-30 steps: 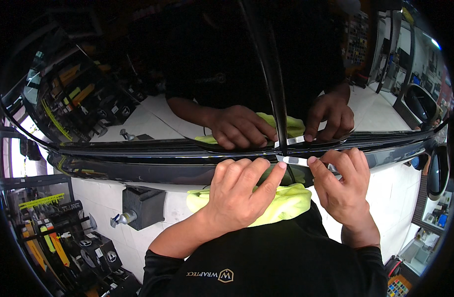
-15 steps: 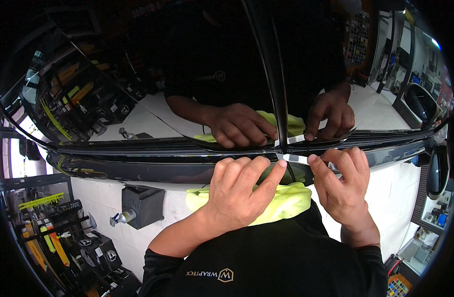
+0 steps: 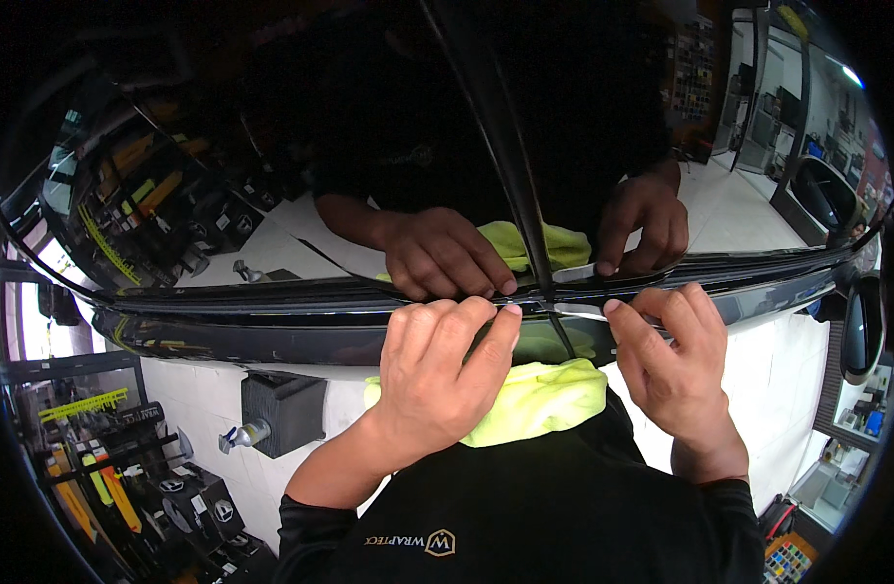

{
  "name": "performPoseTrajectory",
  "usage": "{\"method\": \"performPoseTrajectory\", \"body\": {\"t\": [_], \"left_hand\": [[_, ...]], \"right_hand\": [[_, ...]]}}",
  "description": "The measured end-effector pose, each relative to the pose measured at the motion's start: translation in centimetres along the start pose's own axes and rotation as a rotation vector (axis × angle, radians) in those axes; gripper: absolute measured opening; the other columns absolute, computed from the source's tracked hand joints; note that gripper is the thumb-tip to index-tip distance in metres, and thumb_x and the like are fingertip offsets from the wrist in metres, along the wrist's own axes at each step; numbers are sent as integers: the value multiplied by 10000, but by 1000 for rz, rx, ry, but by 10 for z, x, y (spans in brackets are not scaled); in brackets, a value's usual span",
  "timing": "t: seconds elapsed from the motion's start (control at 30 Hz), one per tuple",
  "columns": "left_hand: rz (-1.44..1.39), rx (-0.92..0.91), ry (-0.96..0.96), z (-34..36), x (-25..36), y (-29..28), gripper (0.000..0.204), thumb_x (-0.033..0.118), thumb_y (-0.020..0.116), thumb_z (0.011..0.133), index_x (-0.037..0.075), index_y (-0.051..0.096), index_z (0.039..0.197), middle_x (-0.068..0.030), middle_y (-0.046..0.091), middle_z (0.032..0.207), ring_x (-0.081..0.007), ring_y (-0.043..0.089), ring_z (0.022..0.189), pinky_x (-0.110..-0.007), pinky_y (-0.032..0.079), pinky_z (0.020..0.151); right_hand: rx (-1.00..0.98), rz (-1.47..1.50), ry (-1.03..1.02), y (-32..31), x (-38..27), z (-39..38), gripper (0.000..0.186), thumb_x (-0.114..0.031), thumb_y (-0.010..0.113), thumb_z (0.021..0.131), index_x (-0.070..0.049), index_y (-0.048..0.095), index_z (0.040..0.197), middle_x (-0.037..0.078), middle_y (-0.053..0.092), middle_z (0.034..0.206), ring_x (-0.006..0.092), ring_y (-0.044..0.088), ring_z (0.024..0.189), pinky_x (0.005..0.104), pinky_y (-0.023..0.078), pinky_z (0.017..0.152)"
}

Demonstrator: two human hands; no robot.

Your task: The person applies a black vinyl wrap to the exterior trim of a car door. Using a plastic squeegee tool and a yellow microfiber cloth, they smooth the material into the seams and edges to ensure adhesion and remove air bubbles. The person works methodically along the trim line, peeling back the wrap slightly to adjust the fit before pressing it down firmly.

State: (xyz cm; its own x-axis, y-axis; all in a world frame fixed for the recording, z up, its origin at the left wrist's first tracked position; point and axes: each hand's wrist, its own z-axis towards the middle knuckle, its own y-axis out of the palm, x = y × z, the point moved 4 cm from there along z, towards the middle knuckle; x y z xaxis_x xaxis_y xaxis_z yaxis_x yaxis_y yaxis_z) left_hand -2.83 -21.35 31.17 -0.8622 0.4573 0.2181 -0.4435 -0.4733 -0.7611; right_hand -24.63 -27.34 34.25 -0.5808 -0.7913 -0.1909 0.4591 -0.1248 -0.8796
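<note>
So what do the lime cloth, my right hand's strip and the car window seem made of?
Lime cloth: probably matte microfiber, given its soft folds. Strip: metal or plastic; its pale shine leaves that open. Car window: likely glass, dark and glossy, judging by its sharp reflections.

around me i see a pale tiled floor (image 3: 196,389), a dark grey box (image 3: 296,417) to my left, long orange and yellow pieces (image 3: 122,501) beyond it, a bright opening (image 3: 17,321), and, to my right, a many-coloured board (image 3: 787,563).
</note>
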Motion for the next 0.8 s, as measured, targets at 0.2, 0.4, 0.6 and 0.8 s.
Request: {"method": "performPoseTrajectory", "body": {"t": [0.2,0.4,0.6,0.8], "left_hand": [[-73,-78,-25,1,5,-1,413,60,868,790,54,787,1195,-83,675,1116,-262,625,972,-412,442,828],[-53,-48,16,-3,9,3,353,116,816,848,34,786,1189,-83,656,1133,-217,589,990,-374,421,786],[-59,-55,8,-4,10,4,376,138,837,859,39,784,1217,-80,656,1137,-213,583,996,-381,418,796],[-56,-55,3,-6,10,4,386,128,831,861,39,778,1233,-80,654,1141,-212,580,999,-380,417,801]], "right_hand": [[-36,-5,27,0,-3,-2,435,-17,807,725,-79,755,1152,63,636,1048,230,576,868,371,470,695],[-12,-10,26,5,-3,-3,440,-11,814,729,-91,749,1157,62,638,1048,228,575,863,362,469,694],[3,-23,29,6,-4,-6,416,-18,825,752,-90,747,1155,58,642,1050,225,575,860,358,463,689],[-7,-17,28,7,-4,-6,398,-23,822,765,-85,753,1152,60,645,1045,219,574,862,356,463,694]]}}
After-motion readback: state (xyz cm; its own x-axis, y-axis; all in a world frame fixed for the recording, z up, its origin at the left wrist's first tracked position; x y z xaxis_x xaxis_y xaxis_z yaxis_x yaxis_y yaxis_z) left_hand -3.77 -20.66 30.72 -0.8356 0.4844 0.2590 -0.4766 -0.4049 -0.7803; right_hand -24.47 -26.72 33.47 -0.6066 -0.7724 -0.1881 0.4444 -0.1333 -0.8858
